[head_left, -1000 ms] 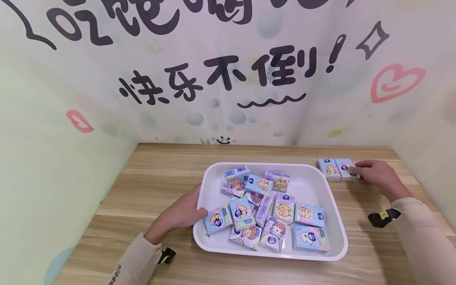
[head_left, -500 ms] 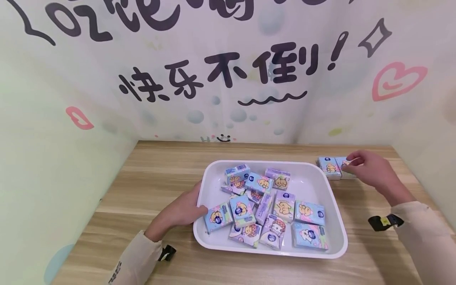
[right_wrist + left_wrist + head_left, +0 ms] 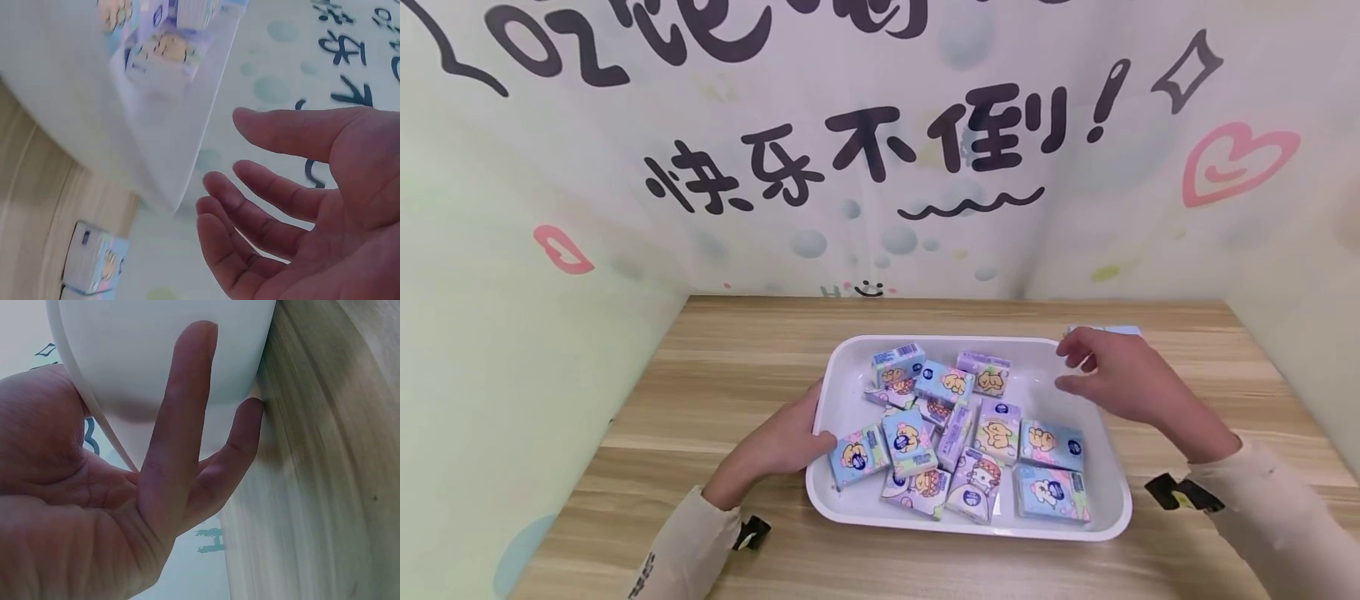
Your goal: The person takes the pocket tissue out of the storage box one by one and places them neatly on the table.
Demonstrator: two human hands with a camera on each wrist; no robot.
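- Backdrop [image 3: 880,192] is reading "快乐不倒!" in black; line above is running off the top edge, only partly legible.
- Small packs [image 3: 998,435] are lying jumbled in the white tray [image 3: 970,531]; they're showing cartoon animals and round dark-blue logos, lettering too small to read.
- Two table packs [image 3: 95,257] are sitting side by side on the wood table [image 3: 730,358] past the tray's far right corner, mostly hiding behind the right hand in the head view.
- Left hand [image 3: 790,440] is gripping the tray's left side, thumb hooking over the rim, fingers spreading along the outer wall.
- Right hand [image 3: 1120,375] is hovering palm-inward by the far right corner, fingers loosely curving, thumb well apart, holding nothing.
- Left sleeve [image 3: 688,550] is carrying dark print, unreadable.
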